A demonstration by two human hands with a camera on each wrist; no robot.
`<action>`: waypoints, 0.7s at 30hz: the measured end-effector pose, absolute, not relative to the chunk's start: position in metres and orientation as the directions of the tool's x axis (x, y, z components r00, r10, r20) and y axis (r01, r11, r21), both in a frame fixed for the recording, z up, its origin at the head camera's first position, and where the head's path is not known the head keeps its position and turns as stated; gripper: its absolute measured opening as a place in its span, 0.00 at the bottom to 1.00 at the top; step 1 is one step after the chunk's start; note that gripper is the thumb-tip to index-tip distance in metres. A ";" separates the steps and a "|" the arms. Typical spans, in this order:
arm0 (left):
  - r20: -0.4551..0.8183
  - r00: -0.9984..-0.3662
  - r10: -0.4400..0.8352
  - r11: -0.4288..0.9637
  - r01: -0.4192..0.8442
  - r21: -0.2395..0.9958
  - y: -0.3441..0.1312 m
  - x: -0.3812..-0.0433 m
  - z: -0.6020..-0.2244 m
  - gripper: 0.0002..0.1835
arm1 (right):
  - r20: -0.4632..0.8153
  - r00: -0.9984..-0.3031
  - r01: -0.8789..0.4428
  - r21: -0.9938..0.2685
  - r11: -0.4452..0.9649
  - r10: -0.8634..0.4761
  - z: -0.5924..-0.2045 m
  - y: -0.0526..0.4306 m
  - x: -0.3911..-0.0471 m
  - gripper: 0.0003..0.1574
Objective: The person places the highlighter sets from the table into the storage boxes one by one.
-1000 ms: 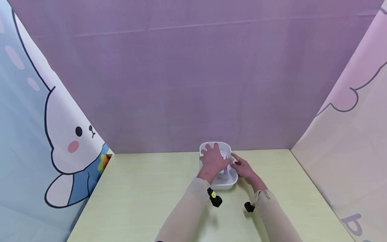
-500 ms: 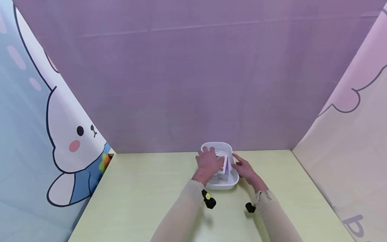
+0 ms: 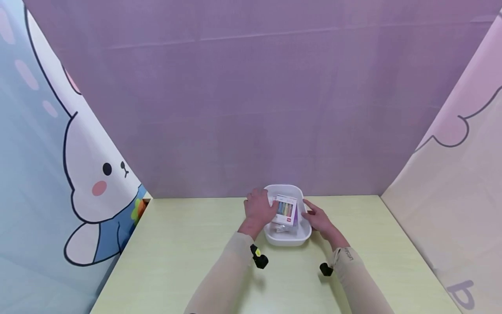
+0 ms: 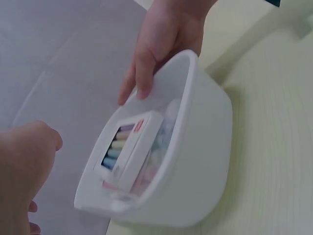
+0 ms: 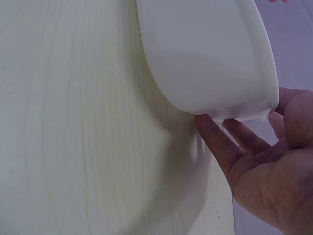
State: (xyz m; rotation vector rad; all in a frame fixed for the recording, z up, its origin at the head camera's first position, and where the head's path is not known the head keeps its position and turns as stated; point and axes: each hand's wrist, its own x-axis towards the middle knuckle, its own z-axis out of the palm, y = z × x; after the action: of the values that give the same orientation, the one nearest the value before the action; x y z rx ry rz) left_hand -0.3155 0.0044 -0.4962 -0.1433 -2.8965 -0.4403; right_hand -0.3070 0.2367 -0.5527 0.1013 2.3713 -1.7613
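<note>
A white plastic basin [image 3: 288, 241] stands on the table near its back edge. Inside it a white box [image 3: 285, 210] lies tilted, and its window shows several pastel-coloured sticks. Under the box, a clear bag [image 4: 168, 117] with pale coloured contents shows in the left wrist view. My right hand [image 3: 318, 221] grips the basin's right side, with the thumb over the rim and fingertips [image 5: 204, 120] against the outer wall. My left hand [image 3: 259, 210] is at the basin's left rim, fingers relaxed and holding nothing; the left wrist view shows it apart from the box.
The pale wood-grain table [image 3: 188, 257] meets a purple cloth wall [image 3: 251, 109] right behind the basin. Printed cloths flank both sides, with a cartoon rabbit [image 3: 98, 174] on the left one. Black wrist-worn cameras hang below both sleeves.
My left hand has drawn back leftward from over the basin to its left rim, uncovering the box inside. The right hand has kept its place at the basin's right side.
</note>
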 end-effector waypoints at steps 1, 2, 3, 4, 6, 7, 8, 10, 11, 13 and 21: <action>0.213 -0.975 0.061 0.950 0.123 0.287 0.002 -0.316 -0.497 0.33 | -0.190 -0.980 0.166 -0.941 0.294 -0.055 -0.553 0.237 -0.307 0.39; 0.209 -0.976 0.060 0.952 0.119 0.283 -0.002 -0.316 -0.499 0.34 | -0.189 -0.980 0.165 -0.941 0.295 -0.056 -0.553 0.237 -0.307 0.39; 0.209 -0.976 0.059 0.953 0.118 0.280 -0.005 -0.316 -0.499 0.34 | -0.188 -0.980 0.163 -0.941 0.297 -0.058 -0.553 0.237 -0.307 0.39; 0.205 -0.977 0.055 0.954 0.112 0.279 -0.009 -0.316 -0.500 0.34 | -0.187 -0.981 0.161 -0.940 0.301 -0.060 -0.553 0.237 -0.307 0.39; 0.201 -0.978 0.049 0.955 0.105 0.278 -0.016 -0.315 -0.501 0.35 | -0.185 -0.980 0.157 -0.941 0.299 -0.068 -0.553 0.236 -0.306 0.39; 0.200 -0.979 0.046 0.955 0.102 0.278 -0.021 -0.315 -0.503 0.35 | -0.186 -0.980 0.158 -0.941 0.298 -0.069 -0.553 0.236 -0.306 0.39; 0.199 -0.979 0.044 0.957 0.099 0.274 -0.025 -0.315 -0.504 0.35 | -0.185 -0.980 0.157 -0.941 0.299 -0.069 -0.552 0.236 -0.306 0.39; 0.198 -0.979 0.039 0.955 0.095 0.281 -0.035 -0.314 -0.508 0.35 | -0.185 -0.980 0.156 -0.941 0.301 -0.070 -0.552 0.235 -0.305 0.38; 0.198 -0.979 0.039 0.955 0.095 0.282 -0.039 -0.313 -0.511 0.35 | -0.185 -0.980 0.157 -0.941 0.300 -0.069 -0.551 0.235 -0.305 0.38; 0.192 -0.981 0.040 0.948 0.098 0.303 -0.049 -0.310 -0.516 0.35 | -0.186 -0.981 0.159 -0.939 0.304 -0.062 -0.551 0.234 -0.304 0.38; 0.128 -0.991 0.046 0.925 0.090 0.369 -0.091 -0.293 -0.537 0.36 | -0.169 -0.984 0.142 -0.935 0.326 -0.055 -0.544 0.231 -0.297 0.38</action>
State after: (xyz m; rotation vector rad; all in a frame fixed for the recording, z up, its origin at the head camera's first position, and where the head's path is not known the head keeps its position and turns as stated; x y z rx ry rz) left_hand -0.2935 -0.0909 -0.5371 -0.1054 -2.9668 -0.5763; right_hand -0.2975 0.2313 -0.5435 0.0797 2.4146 -1.7295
